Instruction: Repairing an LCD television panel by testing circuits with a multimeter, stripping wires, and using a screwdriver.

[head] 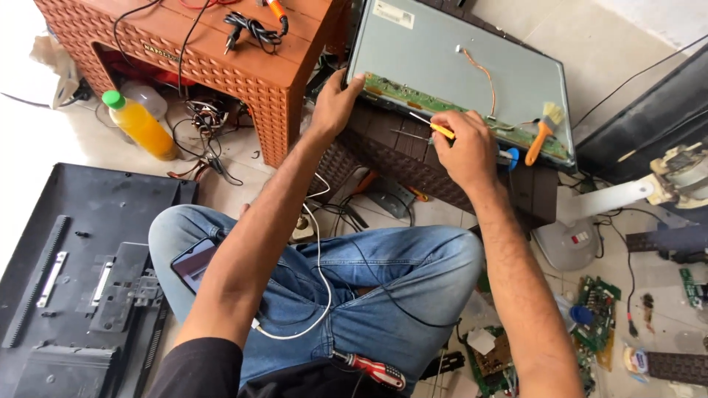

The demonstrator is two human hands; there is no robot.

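A grey metal panel back [472,66] carries a green circuit strip [442,110] along its near edge. The screwdriver [435,127] has a yellow handle; the brush [543,131] at right is orange with pale bristles. Far left, an orange-brown stool [214,51] — embossed with a woven grid pattern — beside a bottle [140,124] of orange liquid (green cap). Blue jeans [369,295], black casing [81,280] near left.

2 hands [335,99] [464,151], 2 screwdrivers [435,129] [372,368], 1 brush [542,129], 1 juice bottle [140,125], 1 phone [193,263].

Right hand [466,147] with yellow screwdriver [441,130] on panel's green circuit strip [413,97]
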